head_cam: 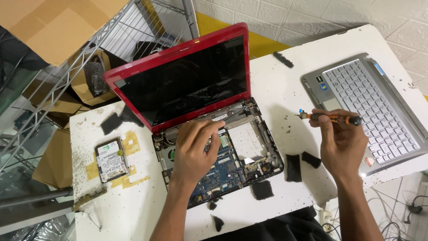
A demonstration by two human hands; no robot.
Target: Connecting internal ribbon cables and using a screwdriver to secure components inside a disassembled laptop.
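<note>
the left hand [194, 149] lay flat, fingers spread, on the red laptop's [200, 111] exposed board mid-counter [285, 80], gripping nothing. the right hand [341, 143] pinched a small screwdriver [330, 118] aside. best to brace the base and seat the tip squarely.

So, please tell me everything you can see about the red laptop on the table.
The red laptop stands open on the white table. Its glossy red lid is raised, and the dark screen is off. The keyboard cover is removed, so the blue circuit board, a fan at the left and metal hinges are exposed inside the black base. The left hand rests on the open base near the hinge. The right hand holds a small screwdriver beside it, not touching it.
</note>
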